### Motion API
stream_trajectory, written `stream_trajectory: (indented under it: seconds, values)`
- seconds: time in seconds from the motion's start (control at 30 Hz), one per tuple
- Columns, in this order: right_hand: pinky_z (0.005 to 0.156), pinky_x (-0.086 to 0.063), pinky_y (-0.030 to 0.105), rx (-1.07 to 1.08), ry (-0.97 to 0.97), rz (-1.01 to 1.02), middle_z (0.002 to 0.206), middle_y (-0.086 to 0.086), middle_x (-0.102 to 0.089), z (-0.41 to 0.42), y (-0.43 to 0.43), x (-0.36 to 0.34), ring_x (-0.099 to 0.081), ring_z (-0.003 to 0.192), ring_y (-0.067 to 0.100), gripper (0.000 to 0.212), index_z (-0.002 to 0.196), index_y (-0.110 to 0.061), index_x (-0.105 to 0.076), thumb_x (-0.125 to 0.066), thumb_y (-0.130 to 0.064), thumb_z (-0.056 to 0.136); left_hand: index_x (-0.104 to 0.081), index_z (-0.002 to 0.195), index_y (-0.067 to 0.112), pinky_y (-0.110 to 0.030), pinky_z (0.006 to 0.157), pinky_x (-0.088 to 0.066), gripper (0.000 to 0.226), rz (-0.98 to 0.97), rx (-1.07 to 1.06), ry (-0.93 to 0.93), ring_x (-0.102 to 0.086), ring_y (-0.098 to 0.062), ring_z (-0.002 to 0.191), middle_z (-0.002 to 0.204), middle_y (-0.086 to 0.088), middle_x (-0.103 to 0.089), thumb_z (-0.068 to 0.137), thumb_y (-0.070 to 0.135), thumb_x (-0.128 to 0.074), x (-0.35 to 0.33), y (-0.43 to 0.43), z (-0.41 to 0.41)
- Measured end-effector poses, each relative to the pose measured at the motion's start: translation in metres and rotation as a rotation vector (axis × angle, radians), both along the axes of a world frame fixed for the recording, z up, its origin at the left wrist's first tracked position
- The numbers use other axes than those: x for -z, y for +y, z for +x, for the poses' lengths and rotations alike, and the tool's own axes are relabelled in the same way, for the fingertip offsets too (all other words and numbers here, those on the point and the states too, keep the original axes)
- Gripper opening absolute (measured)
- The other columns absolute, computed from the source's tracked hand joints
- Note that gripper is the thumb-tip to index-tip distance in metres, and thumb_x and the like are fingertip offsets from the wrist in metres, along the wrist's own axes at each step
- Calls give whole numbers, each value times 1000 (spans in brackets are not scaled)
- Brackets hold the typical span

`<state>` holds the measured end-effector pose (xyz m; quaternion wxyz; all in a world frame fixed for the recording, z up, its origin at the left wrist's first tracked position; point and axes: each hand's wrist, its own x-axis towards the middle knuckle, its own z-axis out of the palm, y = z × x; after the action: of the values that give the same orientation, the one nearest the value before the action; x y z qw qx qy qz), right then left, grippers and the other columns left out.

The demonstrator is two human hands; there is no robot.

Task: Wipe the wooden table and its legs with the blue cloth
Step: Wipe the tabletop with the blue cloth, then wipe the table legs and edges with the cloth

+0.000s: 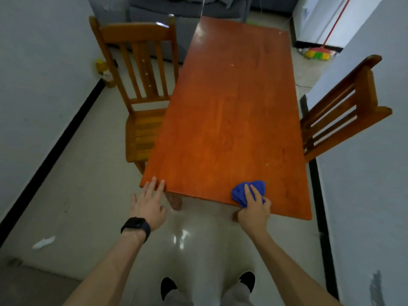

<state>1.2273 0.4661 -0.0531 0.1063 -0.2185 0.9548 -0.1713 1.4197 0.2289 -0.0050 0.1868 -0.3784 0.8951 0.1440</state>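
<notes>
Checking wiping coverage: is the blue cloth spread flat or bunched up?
Bunched: the blue cloth sits crumpled in folds under the right hand, on the table near its edge.

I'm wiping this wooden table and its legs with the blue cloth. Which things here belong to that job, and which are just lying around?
Belongs to the job:
wooden table
table leg
blue cloth, held by the right hand
left hand, touching the table's near edge

Just lying about:
left chair
right chair
broom
sofa
yellow bottle
white scrap on the floor
</notes>
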Motion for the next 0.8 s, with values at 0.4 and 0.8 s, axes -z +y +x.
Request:
stream_trajectory:
  seconds: [0.4, 0.8]
  values:
    - [103, -38, 29, -544, -98, -202, 151, 5, -45, 149, -156, 16, -42, 120, 21, 65, 141, -12, -52, -47, 3, 78, 6, 156, 28, -53, 119, -11, 78, 146, 65, 9, 7, -13, 151, 162, 9, 20, 96, 14, -42, 33, -52, 43]
    - [90, -56, 41, -7, -889, -254, 111, -3, -68, 204, -56, -28, -67, 100, 14, 46, 111, -37, -58, -65, -11, 73, -41, 146, 27, -27, 94, -49, 58, 694, -138, 93, -55, -19, 119, 141, -2, -52, 89, 20, -53, 24, 25, 98]
